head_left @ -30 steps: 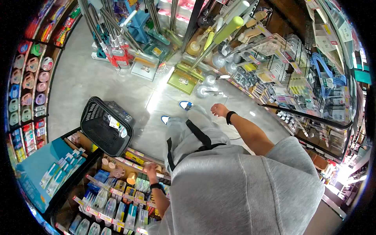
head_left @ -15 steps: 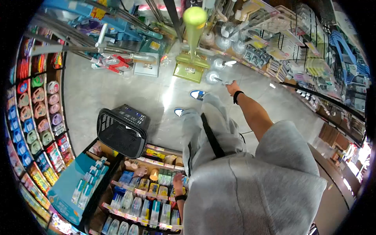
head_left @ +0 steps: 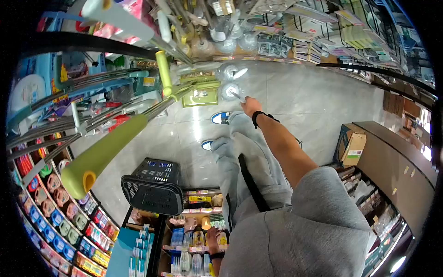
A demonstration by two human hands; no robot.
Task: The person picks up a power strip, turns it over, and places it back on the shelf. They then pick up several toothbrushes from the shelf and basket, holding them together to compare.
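Observation:
My right hand [head_left: 252,106], with a black band at the wrist, is closed around the handle of a toilet brush [head_left: 230,91]. Its clear, round base is down by the floor, beside a similar toilet brush [head_left: 227,72] with a white handle. Just left of them stands a green dustpan [head_left: 200,97]. My left hand [head_left: 212,238] hangs low at my side in front of the shelf of boxed and bottled goods [head_left: 194,249], fingers apart and holding nothing.
A black shopping basket [head_left: 152,189] is on my left. Close to the camera, a thick green handle [head_left: 108,154] juts across the left side. Packaged goods hang along the far rack [head_left: 318,27]. Cardboard [head_left: 354,147] leans at the right.
The view has shifted, bringing the long green handle across the left side and the cardboard into sight at right. My right hand still grips the brush handle.

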